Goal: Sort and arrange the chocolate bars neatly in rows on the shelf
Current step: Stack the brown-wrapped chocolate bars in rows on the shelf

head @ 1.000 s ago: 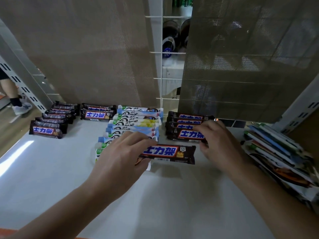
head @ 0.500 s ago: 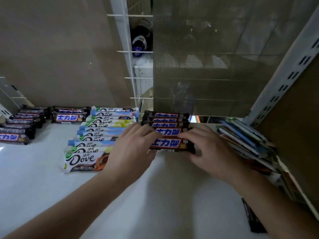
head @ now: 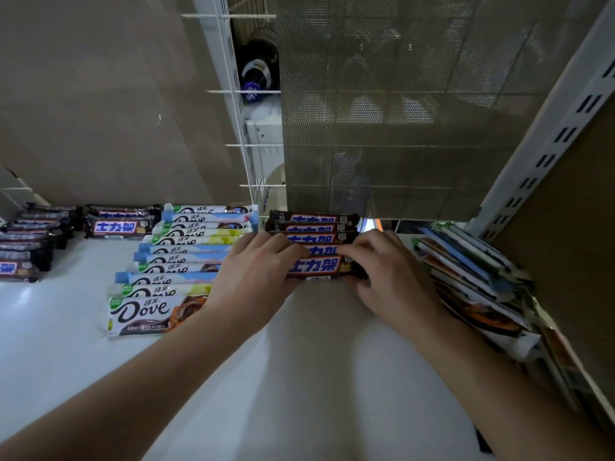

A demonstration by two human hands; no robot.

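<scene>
— Where is the front bar?
— The dark brown glossy-wrapped chocolate bar with blue lettering (head: 319, 268) lies on the white shelf (head: 316, 361), touching the front of the row of matching brown bars (head: 312, 224).
— And the hands?
— The left hand (head: 256, 277) curls over its left end; the right hand (head: 396, 277) pinches its right end.
— Beside them?
— A row of white and blue Dove bars (head: 186, 257) just left, and a leaning stack of flat coloured packets (head: 472, 277) on the right.
</scene>
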